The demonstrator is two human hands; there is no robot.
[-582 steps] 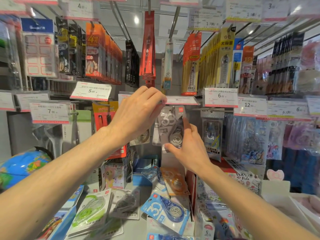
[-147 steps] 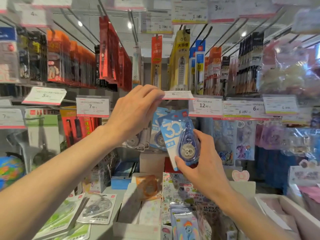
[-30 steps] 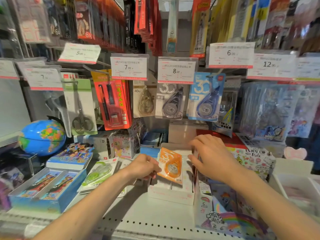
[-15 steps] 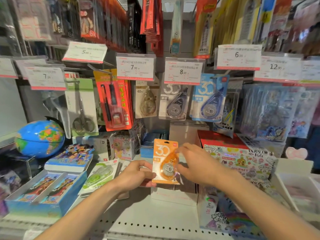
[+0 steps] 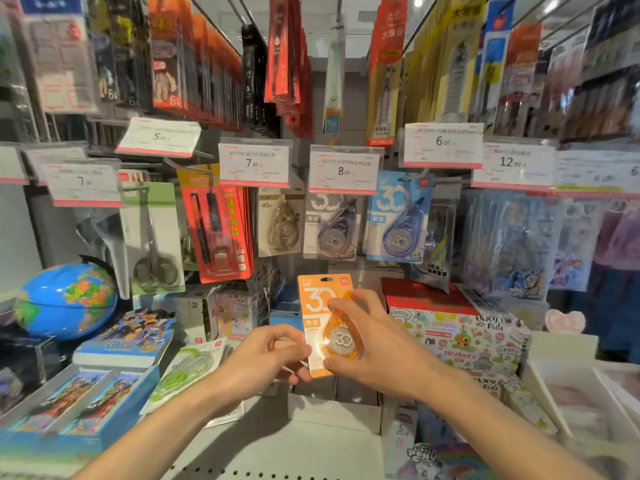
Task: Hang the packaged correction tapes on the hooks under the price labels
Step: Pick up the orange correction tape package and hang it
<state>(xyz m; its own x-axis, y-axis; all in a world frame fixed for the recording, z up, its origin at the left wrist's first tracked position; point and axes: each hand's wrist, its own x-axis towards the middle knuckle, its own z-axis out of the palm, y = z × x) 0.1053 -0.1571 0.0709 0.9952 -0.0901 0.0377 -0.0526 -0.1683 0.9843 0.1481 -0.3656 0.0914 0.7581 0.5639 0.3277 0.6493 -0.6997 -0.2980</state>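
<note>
Orange tape pack (image 5: 320, 306) lifted upright since earlier | left hand (image 5: 263, 358), right hand (image 5: 374, 351) both pinch it | risk: hang-hole misses the 12 o'clock hook, pack drops to shelf (image 5: 277, 452)

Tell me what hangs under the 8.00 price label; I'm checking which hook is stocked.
Under the 8.00 price label hangs a grey correction tape pack, its top edge covered by the label. The hook itself is hidden, and whether more packs hang behind it cannot be seen.

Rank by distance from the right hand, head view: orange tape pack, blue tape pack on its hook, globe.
From the right hand:
1. Orange tape pack: in its grip, centre.
2. Blue tape pack: hanging above, slightly right.
3. Globe: far left, on the shelf.
</note>
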